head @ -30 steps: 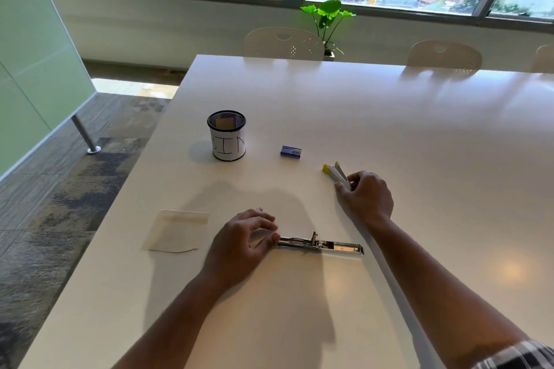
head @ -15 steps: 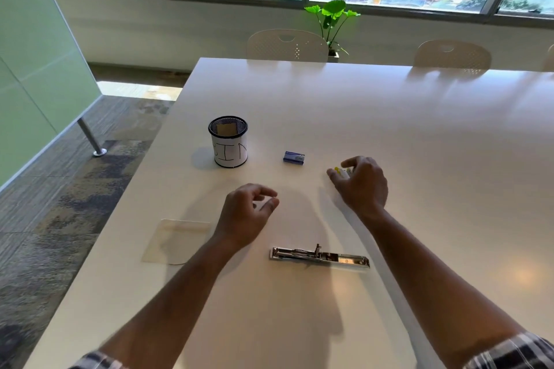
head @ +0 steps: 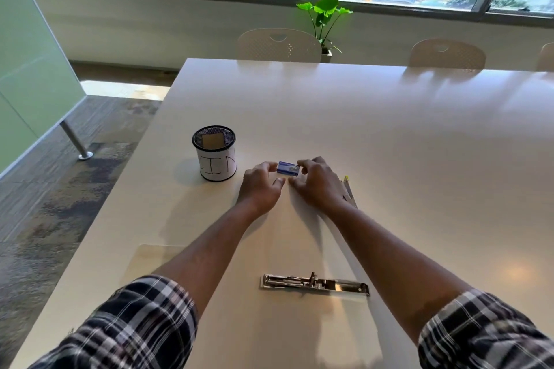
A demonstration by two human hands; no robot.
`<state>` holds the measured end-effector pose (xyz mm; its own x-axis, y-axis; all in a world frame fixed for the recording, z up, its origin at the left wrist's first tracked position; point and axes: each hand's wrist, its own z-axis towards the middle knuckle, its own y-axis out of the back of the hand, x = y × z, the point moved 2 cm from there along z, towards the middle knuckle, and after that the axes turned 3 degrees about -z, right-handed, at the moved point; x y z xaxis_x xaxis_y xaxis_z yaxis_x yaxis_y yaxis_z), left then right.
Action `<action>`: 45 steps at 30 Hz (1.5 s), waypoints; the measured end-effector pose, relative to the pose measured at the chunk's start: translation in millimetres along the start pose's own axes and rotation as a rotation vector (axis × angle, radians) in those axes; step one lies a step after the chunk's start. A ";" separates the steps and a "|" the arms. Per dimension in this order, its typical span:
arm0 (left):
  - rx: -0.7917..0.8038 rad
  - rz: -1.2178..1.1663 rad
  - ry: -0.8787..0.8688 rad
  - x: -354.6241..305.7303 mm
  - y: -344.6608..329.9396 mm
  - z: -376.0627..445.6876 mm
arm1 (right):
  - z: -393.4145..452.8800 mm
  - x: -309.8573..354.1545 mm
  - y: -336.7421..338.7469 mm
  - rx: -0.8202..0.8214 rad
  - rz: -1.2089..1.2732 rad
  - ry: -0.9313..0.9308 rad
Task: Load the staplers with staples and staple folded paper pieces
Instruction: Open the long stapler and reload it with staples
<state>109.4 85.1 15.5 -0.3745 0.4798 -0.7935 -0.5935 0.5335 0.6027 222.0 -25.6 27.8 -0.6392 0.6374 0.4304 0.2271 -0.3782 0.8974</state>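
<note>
Blue staple box [head: 288, 168] sits on the white table [head: 389, 135], roughly mid-width, well in from the left edge. Left hand [head: 260, 186] has fingertips on the box's left end, right hand [head: 319, 184] on its right end; both pinch it between them, thumbs curled in below the box and nearly touching each other. Whether the box is lifted off the surface or resting, cannot tell.

Yellow-tipped stapler part [head: 349, 192] lies just beside the right wrist, mostly hidden by it. Chrome stapler mechanism [head: 314, 283] lies flat and opened out, well apart from the hands, nearer the body, between the two forearms. Folded paper [head: 147, 257] lies close to the left table edge, partly under the left forearm.

Mesh pen cup [head: 214, 153] with a paper wrap stands upright near the left hand, not touching it; a piece of card is inside.

Tabletop to the right and beyond the hands is bare and wide. Left edge drops to carpet [head: 60, 189]. Chairs [head: 278, 45] and a potted plant [head: 325, 24] stand at the far edge, under the window.
</note>
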 end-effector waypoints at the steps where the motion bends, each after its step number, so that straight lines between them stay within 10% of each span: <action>1: -0.007 -0.003 0.002 1.0 -1.7 1.1 | 1.2 0.2 -1.1 -0.003 -0.003 -0.004; 20: -0.130 -0.833 0.176 21.4 35.4 -99.3 | -82.2 9.5 7.4 0.005 0.518 0.265; 45: -0.139 0.105 -0.315 29.2 43.2 -147.6 | -119.5 -20.9 8.6 0.079 0.203 0.309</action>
<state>-32.4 19.4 5.9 -0.2135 0.7295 -0.6498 -0.6626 0.3806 0.6450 149.4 -122.4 14.9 -0.7637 0.3177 0.5620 0.4206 -0.4155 0.8065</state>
